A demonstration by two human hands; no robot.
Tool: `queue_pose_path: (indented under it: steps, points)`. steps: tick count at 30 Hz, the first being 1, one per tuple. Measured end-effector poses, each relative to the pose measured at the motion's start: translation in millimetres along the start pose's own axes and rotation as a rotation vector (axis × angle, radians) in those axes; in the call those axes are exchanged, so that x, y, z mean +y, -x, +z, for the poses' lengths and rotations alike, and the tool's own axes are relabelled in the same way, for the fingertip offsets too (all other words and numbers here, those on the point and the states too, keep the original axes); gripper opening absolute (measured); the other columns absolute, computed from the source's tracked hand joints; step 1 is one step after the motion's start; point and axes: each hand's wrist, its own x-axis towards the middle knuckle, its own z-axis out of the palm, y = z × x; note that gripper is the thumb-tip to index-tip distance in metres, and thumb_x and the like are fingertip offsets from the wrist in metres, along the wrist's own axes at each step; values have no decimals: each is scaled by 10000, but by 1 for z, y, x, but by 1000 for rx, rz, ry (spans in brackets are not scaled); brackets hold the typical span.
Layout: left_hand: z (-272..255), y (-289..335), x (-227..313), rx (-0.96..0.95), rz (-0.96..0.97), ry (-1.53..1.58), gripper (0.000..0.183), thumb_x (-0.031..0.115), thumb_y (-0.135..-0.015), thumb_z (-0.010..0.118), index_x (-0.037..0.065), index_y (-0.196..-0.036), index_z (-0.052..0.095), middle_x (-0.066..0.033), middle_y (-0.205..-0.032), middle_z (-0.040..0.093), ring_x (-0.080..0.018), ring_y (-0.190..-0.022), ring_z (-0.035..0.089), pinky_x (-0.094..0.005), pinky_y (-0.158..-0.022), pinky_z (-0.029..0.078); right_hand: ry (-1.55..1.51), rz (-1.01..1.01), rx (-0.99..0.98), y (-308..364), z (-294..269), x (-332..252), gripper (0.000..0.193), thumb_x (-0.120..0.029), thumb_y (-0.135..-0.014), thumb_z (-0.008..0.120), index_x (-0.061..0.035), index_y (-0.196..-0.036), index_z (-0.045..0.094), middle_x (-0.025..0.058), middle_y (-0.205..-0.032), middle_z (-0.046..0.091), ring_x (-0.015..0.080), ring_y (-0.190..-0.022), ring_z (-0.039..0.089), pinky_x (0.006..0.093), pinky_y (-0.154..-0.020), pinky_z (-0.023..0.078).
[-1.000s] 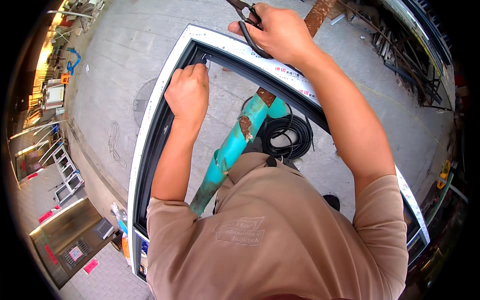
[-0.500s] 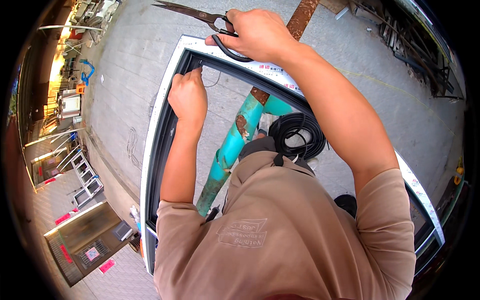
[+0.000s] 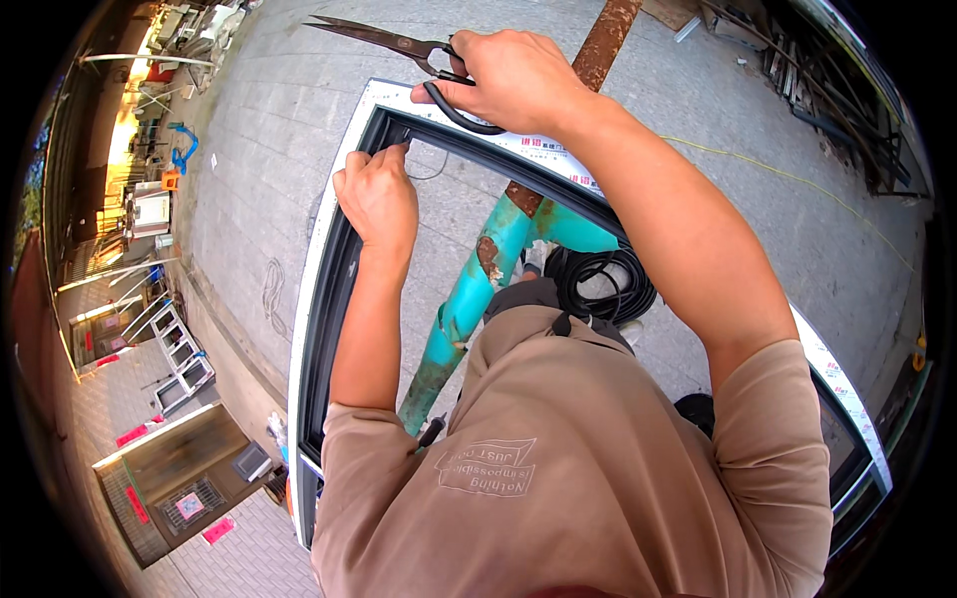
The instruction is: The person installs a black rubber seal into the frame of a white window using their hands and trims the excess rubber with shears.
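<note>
Scissors (image 3: 374, 38) with dark blades and black handles are in my right hand (image 3: 518, 80), fingers through and around the loops. Their blades point left, beyond the far left corner of a window frame (image 3: 377, 97). That frame has white film with print outside and black channels inside. At its inner corner my left hand (image 3: 379, 204) is closed, thumb and fingers pinching the end of a thin black strip (image 3: 436, 171). The strip curves away from the fingertips into the opening; the pinched end is mostly hidden.
A turquoise, rust-patched pipe (image 3: 464, 299) runs under the frame, with a rusty length (image 3: 606, 45) beyond it. Below the opening lies a coil of black strip (image 3: 638, 299). Scrap lengths (image 3: 827, 100) are piled at far right; a ladder (image 3: 179, 349) lies left.
The whole view has shifted slightly, so the frame and floor sit a little lower. Both hands keep their grips, the left still at the corner.
</note>
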Motion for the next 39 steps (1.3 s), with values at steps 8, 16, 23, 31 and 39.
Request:
queue_pose_path:
  steps: [8, 16, 23, 31, 39]
  points:
    - [4, 2, 1, 11, -21, -49, 223, 49, -873, 710, 145, -1007, 860, 3, -838, 767, -216, -876, 659, -410, -795, 456, -8, 47, -89, -2, -7, -6, 743, -757, -968, 675, -21, -1024, 765, 197, -889, 792, 414, -917, 778, 522, -893, 586]
    - [7, 2, 5, -11, -62, -63, 234, 60, -882, 697, 144, -1028, 859, 4, -848, 780, -225, -889, 658, -407, -808, 455, 9, 36, -106, -1, -9, -7, 748, -752, -971, 674, -15, -1049, 769, 197, -906, 796, 411, -935, 779, 525, -889, 588]
    - [8, 2, 5, 19, -51, -80, 280, 84, -911, 690, 197, -1083, 880, 12, -841, 782, -219, -882, 660, -413, -821, 458, -2, 41, -104, -1, -10, -7, 754, -758, -971, 665, -17, -1062, 773, 196, -913, 799, 410, -942, 781, 526, -890, 587]
    - [8, 2, 8, 56, -64, -43, 269, 70, -892, 703, 183, -1060, 881, 34, -925, 803, -222, -900, 660, -417, -840, 463, -2, 38, -117, -3, -6, -6, 757, -762, -970, 663, -17, -1057, 771, 200, -887, 794, 414, -924, 784, 526, -887, 587]
    - [7, 0, 8, 20, -47, -49, 250, 73, -883, 707, 148, -1048, 880, 14, -936, 805, -227, -908, 656, -413, -837, 457, 7, 4, -116, -6, -1, -6, 751, -756, -967, 674, -12, -1021, 765, 204, -864, 786, 416, -909, 782, 524, -867, 591]
